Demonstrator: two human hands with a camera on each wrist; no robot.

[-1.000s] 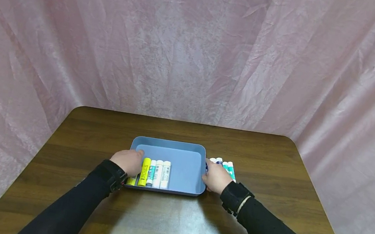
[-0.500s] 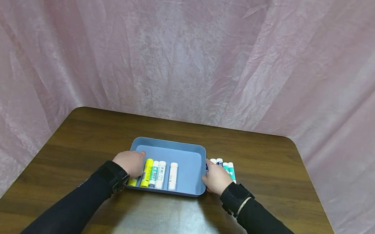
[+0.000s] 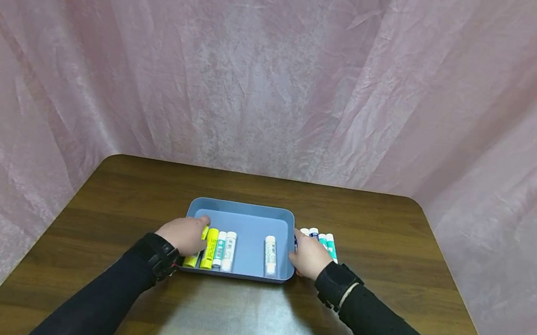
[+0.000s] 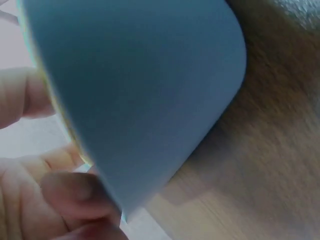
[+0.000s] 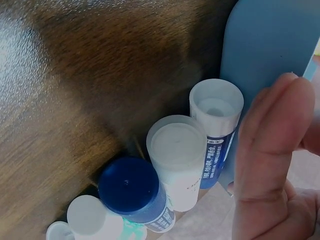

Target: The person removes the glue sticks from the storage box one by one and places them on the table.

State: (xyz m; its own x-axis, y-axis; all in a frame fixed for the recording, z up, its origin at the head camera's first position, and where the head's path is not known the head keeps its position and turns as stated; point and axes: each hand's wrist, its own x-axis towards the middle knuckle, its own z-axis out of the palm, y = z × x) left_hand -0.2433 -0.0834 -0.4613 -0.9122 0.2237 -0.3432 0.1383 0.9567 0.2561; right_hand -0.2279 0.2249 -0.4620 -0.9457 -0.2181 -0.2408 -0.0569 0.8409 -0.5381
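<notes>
A shallow blue tray point(image 3: 256, 223) lies on the table, with both my hands at its short sides. My left hand point(image 3: 182, 235) grips the left rim, a finger reaching over into the tray. At the opposite rim my right hand point(image 3: 310, 255) holds the wall, fingers along its outside in the right wrist view. Inside lie two yellow glue sticks point(image 3: 210, 248), one partly hidden by my left hand, then a teal-and-white glue stick point(image 3: 219, 249) and a white glue stick point(image 3: 229, 252). Apart from these, a second white glue stick point(image 3: 270, 256) lies slightly tilted near the right wall.
Outside the tray, beside my right hand, several glue sticks point(image 3: 331, 247) lie in a row on the wooden table point(image 3: 363, 225). The closest, a blue-labelled glue stick point(image 5: 216, 107), sits right at the tray's outer wall. A pink curtain point(image 3: 280, 78) hangs behind the table.
One white glue stick has moved right across the tray, away from the others, and now lies tilted. The left sticks have shifted slightly, showing more of the outer yellow one. My hands have barely moved.
</notes>
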